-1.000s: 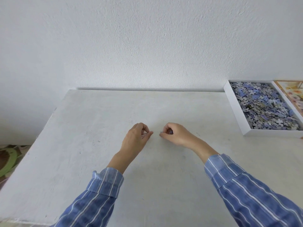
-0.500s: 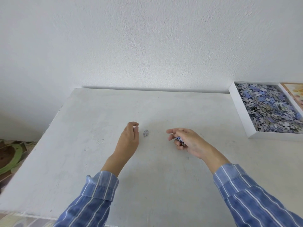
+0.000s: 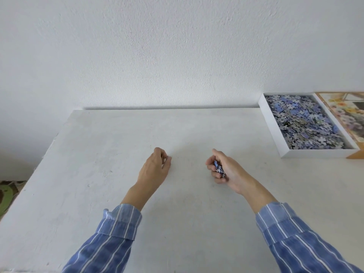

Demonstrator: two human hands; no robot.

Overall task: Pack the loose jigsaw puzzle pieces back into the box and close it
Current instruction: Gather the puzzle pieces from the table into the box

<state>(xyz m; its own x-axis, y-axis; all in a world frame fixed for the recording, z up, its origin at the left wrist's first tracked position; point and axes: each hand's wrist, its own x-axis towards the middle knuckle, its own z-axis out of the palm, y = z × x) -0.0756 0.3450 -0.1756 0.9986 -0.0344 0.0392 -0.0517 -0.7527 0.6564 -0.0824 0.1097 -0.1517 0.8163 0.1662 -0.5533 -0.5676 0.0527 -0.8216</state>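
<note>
Stray piece gone, left grip (image 3: 157, 166) curled, hold unclear, right grip (image 3: 226, 171) clutching pieces (image 3: 218, 168)

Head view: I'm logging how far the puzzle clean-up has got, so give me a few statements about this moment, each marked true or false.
1. The right hand grips a few pieces. True.
2. The box is closed. False: it stands open, with its contents showing.
3. The box sits at the far right of the table, against the wall. True.
4. The left hand is inside the box. False: it is over the middle of the table, well apart from the box.
</note>
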